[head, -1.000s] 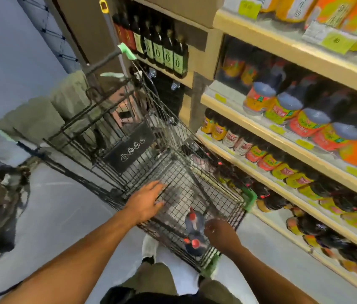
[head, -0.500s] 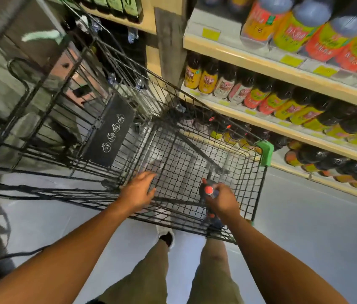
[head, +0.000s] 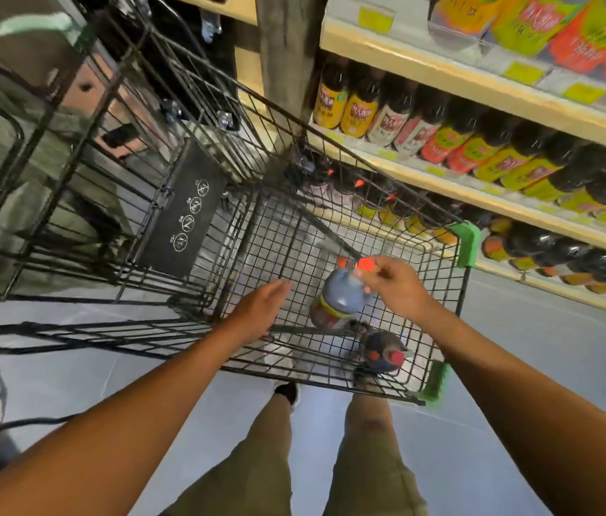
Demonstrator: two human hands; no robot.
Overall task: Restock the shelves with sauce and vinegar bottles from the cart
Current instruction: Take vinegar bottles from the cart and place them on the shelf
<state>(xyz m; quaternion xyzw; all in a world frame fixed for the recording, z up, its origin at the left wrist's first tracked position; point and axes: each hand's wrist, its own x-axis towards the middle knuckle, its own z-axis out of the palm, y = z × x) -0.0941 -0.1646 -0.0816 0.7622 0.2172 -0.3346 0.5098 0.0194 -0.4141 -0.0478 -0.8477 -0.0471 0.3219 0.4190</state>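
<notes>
Right hand [head: 400,288] pinching red cap and neck of dark sauce bottle [head: 338,301], lifted inside wire cart [head: 439,381] near basket's 3 o'clock side. Left hand [head: 260,314] open, fingers spread, resting by cart rim at 9 o'clock, holding nothing. Second bottle [head: 383,351] lying at basket's 5 o'clock. Likely heavy, full, smooth plastic, slippery; neck grip fine for lifting, better supported under base. Shelves [head: 480,80] at 2 o'clock.

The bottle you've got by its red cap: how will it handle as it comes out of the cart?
The bottle looks full of dark liquid, so probably heavy for its size. Held only at the cap by the right hand, it may swing or slip. The open left hand could support its body.
</notes>
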